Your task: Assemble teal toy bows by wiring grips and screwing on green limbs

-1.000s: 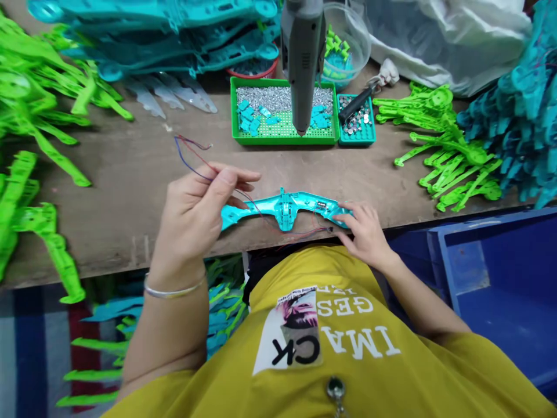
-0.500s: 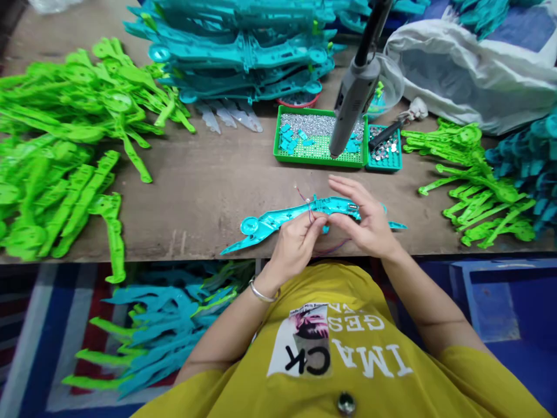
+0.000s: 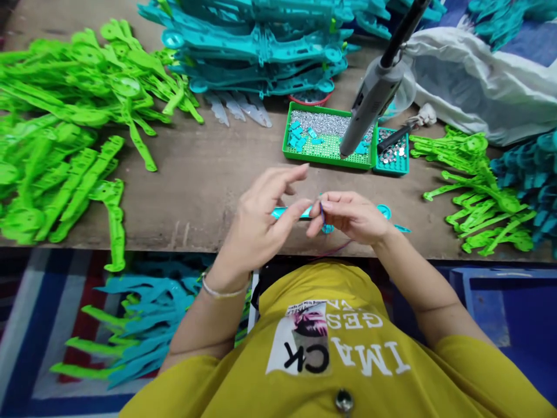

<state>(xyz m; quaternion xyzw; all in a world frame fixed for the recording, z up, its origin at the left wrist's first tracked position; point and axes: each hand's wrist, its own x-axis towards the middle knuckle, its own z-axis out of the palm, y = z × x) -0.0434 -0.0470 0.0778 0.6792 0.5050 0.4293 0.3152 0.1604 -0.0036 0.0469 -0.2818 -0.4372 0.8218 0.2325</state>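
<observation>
While right hand (image 3: pixel 359 219) pinches wire (image 3: pixel 322 215), left hand (image 3: pixel 260 217) gapes empty; turquoise part (image 3: pixel 279 212) beneath hands.

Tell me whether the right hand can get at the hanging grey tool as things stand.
Probably yes: nothing visible seems to block the way from the right hand to the grey tool, though its fingers would likely first release the thin wire.
</observation>
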